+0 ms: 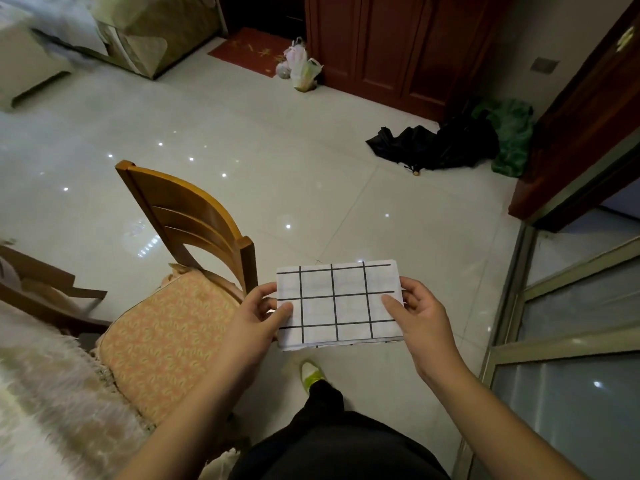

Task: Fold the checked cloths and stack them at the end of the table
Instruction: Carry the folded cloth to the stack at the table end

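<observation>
Left hand (258, 315): bare forearm reaching in from near left, thumb on top, pinching the folded checked cloth (337, 304) at its left edge | Right hand (420, 315): forearm from near right, thumb on top, pinching its right edge | Both level, palms facing inward.

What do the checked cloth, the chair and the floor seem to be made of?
Checked cloth: thin woven fabric, white with black grid lines, matte; layered edges show along its bottom, so it is folded.
Chair: varnished wood by its orange-brown sheen and curved slats, with a patterned fabric seat cushion.
Floor: pale glazed tile, probably ceramic; it mirrors ceiling lights and shows grout lines.
</observation>
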### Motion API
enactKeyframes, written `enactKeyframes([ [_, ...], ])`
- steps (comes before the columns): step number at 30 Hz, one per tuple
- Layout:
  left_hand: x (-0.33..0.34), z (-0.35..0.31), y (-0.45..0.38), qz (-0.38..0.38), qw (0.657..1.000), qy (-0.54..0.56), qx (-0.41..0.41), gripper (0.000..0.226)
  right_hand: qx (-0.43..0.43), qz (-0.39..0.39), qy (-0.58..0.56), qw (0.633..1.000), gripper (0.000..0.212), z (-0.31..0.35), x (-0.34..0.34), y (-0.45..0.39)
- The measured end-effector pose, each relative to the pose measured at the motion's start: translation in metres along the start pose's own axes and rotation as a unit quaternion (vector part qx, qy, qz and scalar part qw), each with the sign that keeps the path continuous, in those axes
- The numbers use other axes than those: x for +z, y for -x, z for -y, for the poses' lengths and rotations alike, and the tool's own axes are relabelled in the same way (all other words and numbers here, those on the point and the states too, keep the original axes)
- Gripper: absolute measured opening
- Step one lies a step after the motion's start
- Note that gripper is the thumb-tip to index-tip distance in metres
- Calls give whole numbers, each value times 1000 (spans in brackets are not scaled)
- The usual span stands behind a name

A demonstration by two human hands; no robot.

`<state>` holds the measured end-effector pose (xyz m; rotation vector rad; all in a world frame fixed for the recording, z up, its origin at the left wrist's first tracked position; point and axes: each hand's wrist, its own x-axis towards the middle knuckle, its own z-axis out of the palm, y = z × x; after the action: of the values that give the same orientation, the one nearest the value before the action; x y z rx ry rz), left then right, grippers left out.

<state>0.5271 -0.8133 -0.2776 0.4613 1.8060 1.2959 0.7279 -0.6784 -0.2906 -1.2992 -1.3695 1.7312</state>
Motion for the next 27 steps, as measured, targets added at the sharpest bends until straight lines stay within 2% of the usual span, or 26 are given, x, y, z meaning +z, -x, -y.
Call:
enactKeyframes([
  [8, -12, -39, -75, -28, 999, -7, 45, 33, 12, 20, 48, 999, 32, 32, 28, -82],
  [12, -16, -58, -106, -39, 997, -31, 53, 32, 17, 29, 35, 999, 33, 46, 41, -116],
  [18, -21, -72, -148, -65, 996, -52, 28, 34, 30, 60, 28, 997, 33, 63, 58, -168],
  [27, 8, -96, -229, -148, 989, -26, 4, 31, 44, 143, 48, 988, 32, 95, 63, -284],
])
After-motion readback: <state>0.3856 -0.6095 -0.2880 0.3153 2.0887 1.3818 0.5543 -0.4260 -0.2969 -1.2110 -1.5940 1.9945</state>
